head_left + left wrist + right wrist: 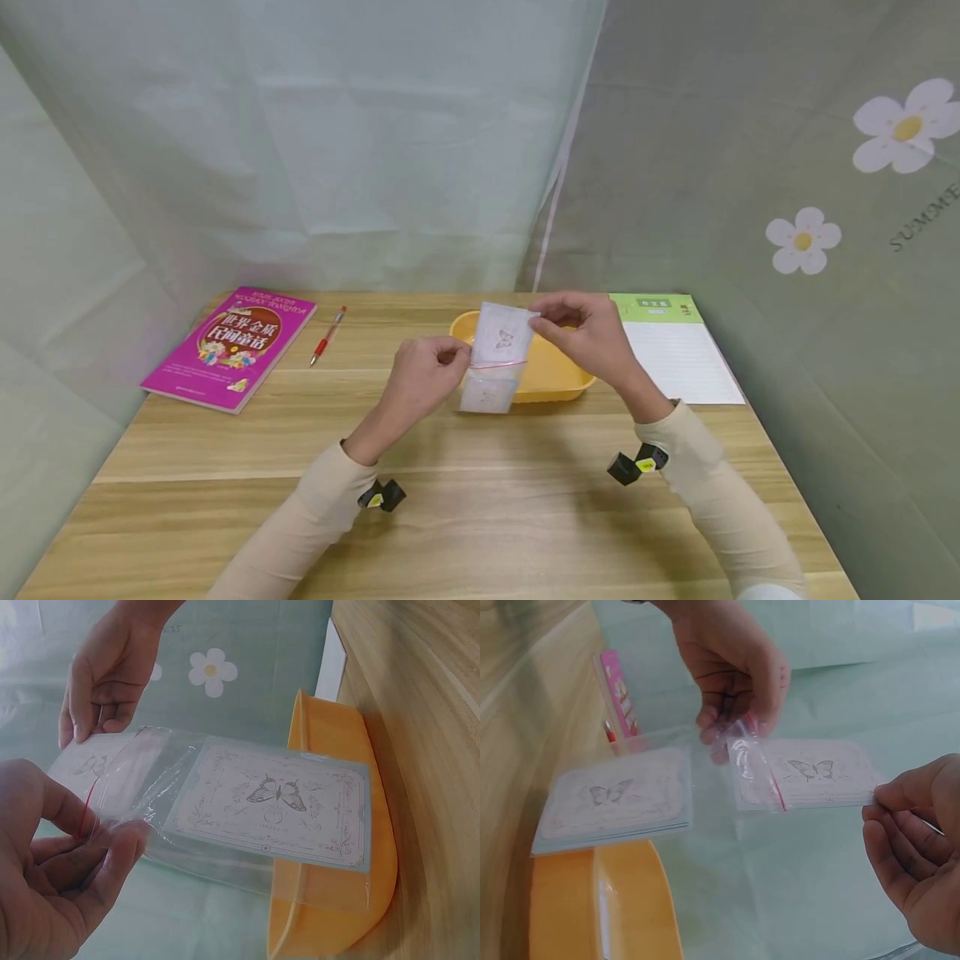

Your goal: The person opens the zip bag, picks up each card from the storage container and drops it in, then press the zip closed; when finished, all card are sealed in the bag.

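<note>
A clear zip bag (489, 385) with a red seal line hangs above the table, tilted. My left hand (426, 377) pinches its side edge at the red line. My right hand (588, 335) pinches the far corner of a pale card (504, 332) printed with a butterfly. The card's near end lies within the bag's mouth, and the rest sticks out. Farther down in the bag lies another butterfly card (274, 804). Several stacked card edges (622, 834) show at that lower end in the right wrist view. Behind the bag sits a yellow plastic basin (558, 382).
A magenta book (232, 348) lies at the table's left, with a red pen (327, 337) beside it. On the right is a lined writing pad (678, 358) with a green top. Pale fabric curtains (420, 150) enclose the wooden table (480, 517).
</note>
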{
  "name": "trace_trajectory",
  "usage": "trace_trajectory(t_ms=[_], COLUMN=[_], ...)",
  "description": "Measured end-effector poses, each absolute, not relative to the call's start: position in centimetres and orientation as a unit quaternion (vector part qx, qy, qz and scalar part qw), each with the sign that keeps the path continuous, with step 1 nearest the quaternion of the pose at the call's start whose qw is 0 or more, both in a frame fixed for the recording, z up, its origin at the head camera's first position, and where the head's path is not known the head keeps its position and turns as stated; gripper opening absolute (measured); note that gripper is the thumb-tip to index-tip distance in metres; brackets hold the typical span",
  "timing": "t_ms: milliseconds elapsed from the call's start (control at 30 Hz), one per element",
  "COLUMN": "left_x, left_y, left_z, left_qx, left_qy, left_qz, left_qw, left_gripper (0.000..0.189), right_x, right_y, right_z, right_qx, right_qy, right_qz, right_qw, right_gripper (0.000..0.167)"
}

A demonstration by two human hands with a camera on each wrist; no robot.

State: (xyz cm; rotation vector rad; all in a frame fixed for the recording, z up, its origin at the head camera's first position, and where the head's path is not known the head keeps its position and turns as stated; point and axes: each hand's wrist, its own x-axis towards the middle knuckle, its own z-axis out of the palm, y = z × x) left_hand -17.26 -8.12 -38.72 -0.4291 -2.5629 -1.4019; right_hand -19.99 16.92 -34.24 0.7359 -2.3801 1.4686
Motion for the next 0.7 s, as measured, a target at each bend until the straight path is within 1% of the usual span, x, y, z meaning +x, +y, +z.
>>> trace_trajectory(t_ms=[333,467,700], left_x=[-17.2,-17.2,-17.2], left_y=[-8.1,-8.1,-8.1], left_z=[-38.7,-38.6,-38.7], left_qx=[-0.138,-0.135,-0.137], left_qy=[-0.866,-0.866,-0.863], left_qz=[-0.472,-0.475,-0.479], left_qw=[0.088,0.082,0.084], left_gripper=[0.021,0.021,0.021], right_x=[-19.8,-19.7,-19.7], right_y=[16.4,16.3,16.1], right_z=[-35.1,-35.5,-36.3], right_qx=[0.241,0.248,0.258], right_qy=[-0.832,-0.825,-0.82], right_qz=[0.487,0.498,0.501], right_qw=[0.112,0.097,0.096], right_gripper=[0.009,0.009,0.008])
